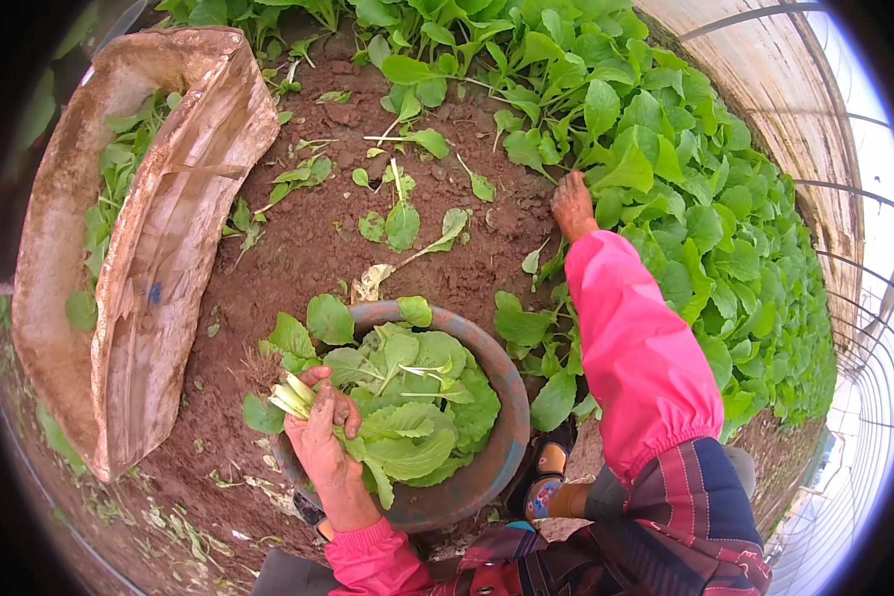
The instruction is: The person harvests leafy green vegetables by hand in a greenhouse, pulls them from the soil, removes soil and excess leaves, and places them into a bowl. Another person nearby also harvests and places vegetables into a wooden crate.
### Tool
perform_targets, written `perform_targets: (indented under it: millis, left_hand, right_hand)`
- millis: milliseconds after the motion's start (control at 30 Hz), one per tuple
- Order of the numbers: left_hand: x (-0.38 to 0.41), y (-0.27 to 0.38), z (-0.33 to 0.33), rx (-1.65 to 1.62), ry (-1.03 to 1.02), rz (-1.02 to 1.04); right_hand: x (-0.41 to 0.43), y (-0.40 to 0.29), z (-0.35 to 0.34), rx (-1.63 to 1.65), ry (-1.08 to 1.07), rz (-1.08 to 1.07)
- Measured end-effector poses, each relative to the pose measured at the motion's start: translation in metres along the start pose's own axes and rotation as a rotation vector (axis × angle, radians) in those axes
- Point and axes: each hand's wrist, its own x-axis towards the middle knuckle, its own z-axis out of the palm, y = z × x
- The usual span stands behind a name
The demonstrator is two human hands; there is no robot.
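In my left hand point(324, 428) is a bunch of leafy greens point(410, 443), its pale cut stems poking out past my thumb. The leaves hang over a round, worn basin point(518, 417) that stands on the soil in front of me. More picked leaves point(436, 350) fill the basin. My right hand point(574, 203) reaches forward to the base of the growing greens point(633, 164) at the bed's edge. Its fingers are partly hidden among stems and leaves, so what they grip is unclear.
A long, dirt-stained container point(171, 246) with greens inside lies on the left. Loose leaves point(402, 223) are scattered over the reddish-brown soil point(298, 253). Dense greens spread along the right, beside plastic sheeting point(782, 82) and curved hoops point(853, 186). My shoe point(547, 469) is beside the basin.
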Motion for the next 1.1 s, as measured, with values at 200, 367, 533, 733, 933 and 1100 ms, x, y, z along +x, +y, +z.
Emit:
perform_targets:
  millis: [200, 367, 533, 733, 933, 1100]
  left_hand:
    - [0.002, -0.003, 0.003, 0.023, -0.003, -0.010]
    - [0.002, -0.003, 0.007, 0.038, 0.000, -0.009]
    - [-0.001, 0.000, 0.010, 0.026, -0.041, -0.009]
    - [-0.007, 0.008, 0.010, -0.006, -0.055, -0.008]
    - [-0.024, 0.022, 0.008, -0.030, -0.081, 0.026]
    - [-0.035, 0.040, 0.005, -0.093, -0.090, 0.050]
  right_hand:
    - [0.003, 0.011, -0.004, 0.143, -0.274, -0.061]
    - [0.007, 0.004, -0.015, 0.218, -0.342, -0.012]
    - [-0.007, -0.002, -0.011, 0.262, -0.286, 0.103]
    - [-0.034, 0.032, -0.075, 0.271, -0.117, -0.020]
    - [-0.040, 0.059, -0.219, 0.635, 0.251, 0.010]
    - [-0.022, -0.032, -0.173, 0.481, 0.142, -0.225]
